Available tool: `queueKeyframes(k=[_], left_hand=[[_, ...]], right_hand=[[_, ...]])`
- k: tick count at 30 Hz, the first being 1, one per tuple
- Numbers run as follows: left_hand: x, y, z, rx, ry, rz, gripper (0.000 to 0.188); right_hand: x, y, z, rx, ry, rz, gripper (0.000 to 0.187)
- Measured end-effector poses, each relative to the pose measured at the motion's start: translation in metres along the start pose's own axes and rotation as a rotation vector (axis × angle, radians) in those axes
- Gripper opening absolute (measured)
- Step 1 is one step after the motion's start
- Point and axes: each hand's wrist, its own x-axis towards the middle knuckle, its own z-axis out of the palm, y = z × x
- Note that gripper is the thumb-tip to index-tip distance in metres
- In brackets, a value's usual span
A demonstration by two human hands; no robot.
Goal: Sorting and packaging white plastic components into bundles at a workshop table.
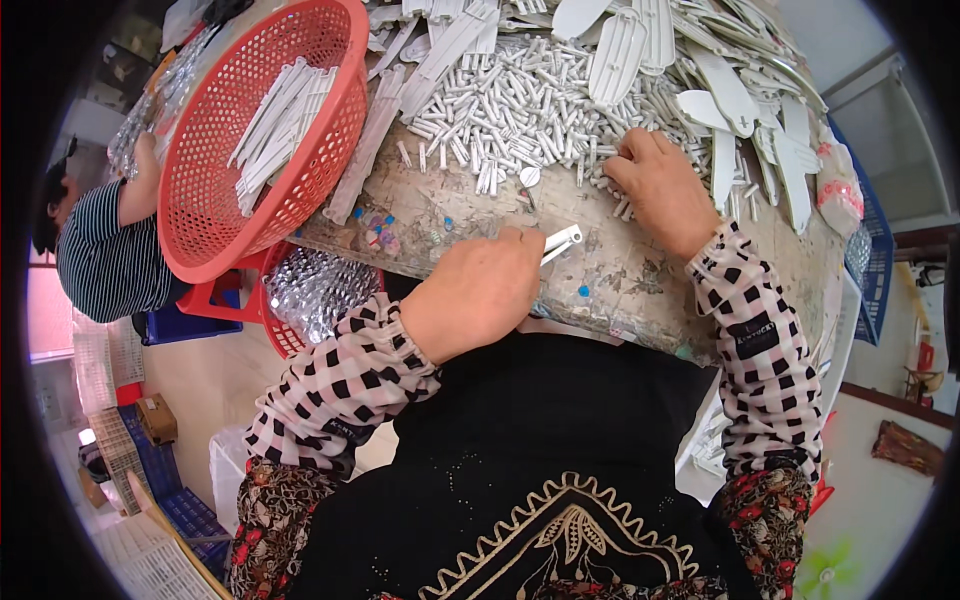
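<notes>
My left hand is closed around a narrow white plastic piece, whose end with a small round hole sticks out past the fingers over the table's near edge. My right hand rests at the near right border of a heap of small white plastic pins. Its fingers are curled and pressed together among the pins, and whatever lies between the fingertips is hidden. A small round white disc lies at the heap's near edge, between the two hands.
A red perforated basket holding long white strips tilts at the left of the worn table. Flat white plastic parts pile up at the far right. Below the red basket sits another basket of shiny silvery pieces. Another person is at far left.
</notes>
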Motion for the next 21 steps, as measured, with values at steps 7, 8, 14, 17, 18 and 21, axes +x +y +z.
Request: queueKeyframes(k=[7,8,14,17,18,21], left_hand=[[0.006,-0.006,-0.004,-0.078,-0.054,0.005,0.020],[0.007,-0.005,-0.006,-0.086,-0.075,-0.007,0.021],[0.008,-0.008,-0.008,-0.116,-0.079,-0.001,0.022],[0.011,-0.011,-0.006,-0.126,-0.103,-0.024,0.022],[0.011,-0.010,-0.007,-0.128,-0.096,-0.021,0.022],[0.010,-0.009,-0.011,-0.126,-0.075,-0.001,0.022]], right_hand=[[-0.022,-0.029,0.005,0.322,0.107,0.041,0.013],[-0.024,-0.029,0.007,0.331,0.114,0.059,0.014],[-0.017,-0.037,-0.001,0.432,0.162,0.066,0.016],[-0.014,-0.038,-0.003,0.466,0.097,0.021,0.015],[-0.013,-0.040,-0.007,0.479,0.047,0.004,0.015],[-0.014,-0.042,-0.011,0.434,-0.015,0.021,0.017]])
